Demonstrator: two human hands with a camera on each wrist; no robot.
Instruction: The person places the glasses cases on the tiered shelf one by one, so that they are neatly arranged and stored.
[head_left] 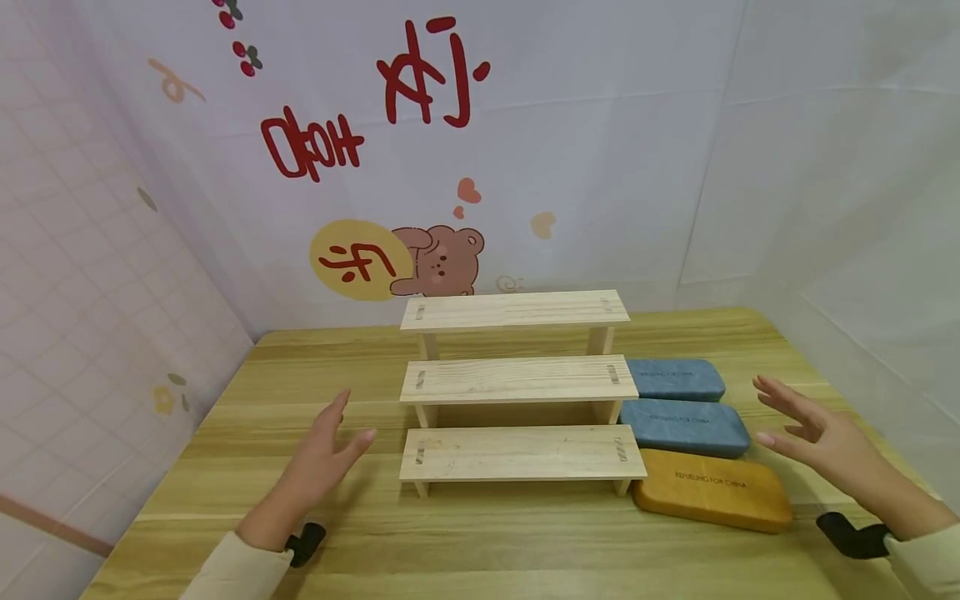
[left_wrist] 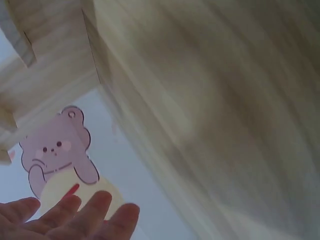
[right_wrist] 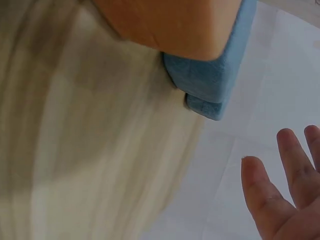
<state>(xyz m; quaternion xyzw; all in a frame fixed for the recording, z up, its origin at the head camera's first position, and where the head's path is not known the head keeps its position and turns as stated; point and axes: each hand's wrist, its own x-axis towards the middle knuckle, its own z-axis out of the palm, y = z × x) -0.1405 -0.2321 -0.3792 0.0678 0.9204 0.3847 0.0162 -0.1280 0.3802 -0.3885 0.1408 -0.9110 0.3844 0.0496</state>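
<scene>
A three-step wooden rack of pale boards stands on the table in the head view. My left hand hovers to its left, fingers extended and holding nothing. On the other side my right hand is held with fingers spread, just right of three glasses cases. The orange case lies in front, one blue case behind it, and another blue case farthest back. Their left ends reach close to the rack's right side. In the right wrist view the fingers stand apart from the cases.
The wood-grain table spreads under everything. A white wall covering with a printed bear and red characters rises behind the table's back edge. More of this covering closes off the left and right sides.
</scene>
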